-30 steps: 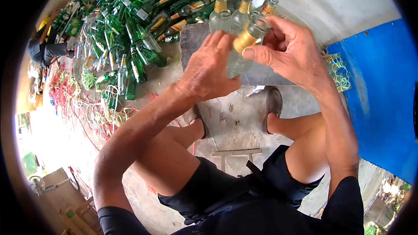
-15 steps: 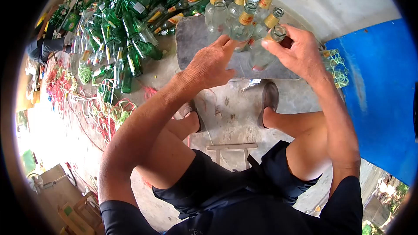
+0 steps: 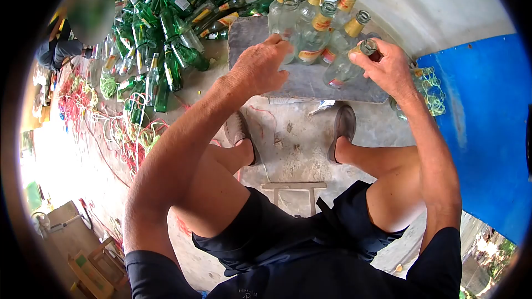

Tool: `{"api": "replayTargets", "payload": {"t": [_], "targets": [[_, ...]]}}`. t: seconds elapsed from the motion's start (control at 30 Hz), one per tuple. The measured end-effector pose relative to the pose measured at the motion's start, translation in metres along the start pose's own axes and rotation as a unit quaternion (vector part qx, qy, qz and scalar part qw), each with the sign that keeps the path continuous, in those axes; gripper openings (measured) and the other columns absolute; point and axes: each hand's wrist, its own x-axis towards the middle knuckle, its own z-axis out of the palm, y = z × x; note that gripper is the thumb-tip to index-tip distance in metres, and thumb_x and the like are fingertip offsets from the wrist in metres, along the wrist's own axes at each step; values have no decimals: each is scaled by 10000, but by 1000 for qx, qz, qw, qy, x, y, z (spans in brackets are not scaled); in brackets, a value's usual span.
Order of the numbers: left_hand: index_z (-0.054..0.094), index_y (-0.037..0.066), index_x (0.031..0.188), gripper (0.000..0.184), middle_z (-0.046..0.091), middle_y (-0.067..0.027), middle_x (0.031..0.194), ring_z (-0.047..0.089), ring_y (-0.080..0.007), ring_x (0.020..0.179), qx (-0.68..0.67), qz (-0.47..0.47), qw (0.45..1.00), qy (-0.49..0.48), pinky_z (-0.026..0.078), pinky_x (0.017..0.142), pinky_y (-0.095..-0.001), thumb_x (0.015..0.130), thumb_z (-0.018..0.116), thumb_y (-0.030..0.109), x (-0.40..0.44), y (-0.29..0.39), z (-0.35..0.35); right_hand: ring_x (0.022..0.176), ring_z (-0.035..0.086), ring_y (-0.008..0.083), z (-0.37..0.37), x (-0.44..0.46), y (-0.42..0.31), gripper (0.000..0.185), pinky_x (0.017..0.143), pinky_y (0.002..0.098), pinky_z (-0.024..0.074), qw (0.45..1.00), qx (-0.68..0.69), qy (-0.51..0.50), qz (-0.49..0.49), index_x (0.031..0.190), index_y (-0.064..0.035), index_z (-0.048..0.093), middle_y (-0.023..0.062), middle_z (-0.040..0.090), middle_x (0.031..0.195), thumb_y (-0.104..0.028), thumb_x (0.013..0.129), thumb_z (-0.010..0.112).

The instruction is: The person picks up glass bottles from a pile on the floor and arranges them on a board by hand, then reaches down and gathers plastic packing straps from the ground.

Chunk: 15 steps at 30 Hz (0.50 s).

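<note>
Clear bottle: on or just above the bench, slightly tilted — neck held, likely to control its base.
Right hand: gripping that neck.
Bottle group: upright on the flat surface, probably for steadiness.
Left hand: partly open near 1 side; contact unclear.

- A clear glass bottle, gold at the neck, shows its open mouth towards the upper right
- More clear bottles, open, most with gold neck labels, stand close together at upper centre, above and left of it
</note>
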Motion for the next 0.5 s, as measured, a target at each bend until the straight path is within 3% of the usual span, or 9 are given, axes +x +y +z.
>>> {"api": "replayTargets", "payload": {"t": [0.13, 0.23, 0.5], "targets": [[636, 22, 1206, 436, 631, -196, 1229, 662, -403, 1137, -3, -32, 999, -21, 541, 985, -483, 788, 712, 121, -2, -5, -6, 636, 551, 125, 1, 0, -3, 290, 622, 331, 483, 1000, 1, 7, -13, 916, -4, 714, 43, 661, 706, -274, 887, 816], [631, 15, 1244, 457, 643, -178, 1201, 680, -375, 1109, 44, -9, 998, -37, 551, 978, -456, 809, 738, 105, -5, -21, -3, 623, 567, 118, 0, -2, -13, 287, 610, 318, 479, 999, -24, 14, -19, 916, -2, 707, 51, 659, 696, -268, 894, 812], [673, 7, 1208, 431, 643, -203, 1241, 653, -397, 1157, 48, -81, 984, -149, 533, 983, -469, 789, 731, 91, -20, -28, -9, 615, 578, 83, 5, -2, -19, 226, 564, 289, 496, 998, 52, -1, 32, 977, -4, 711, -1, 633, 703, -206, 917, 795]]}}
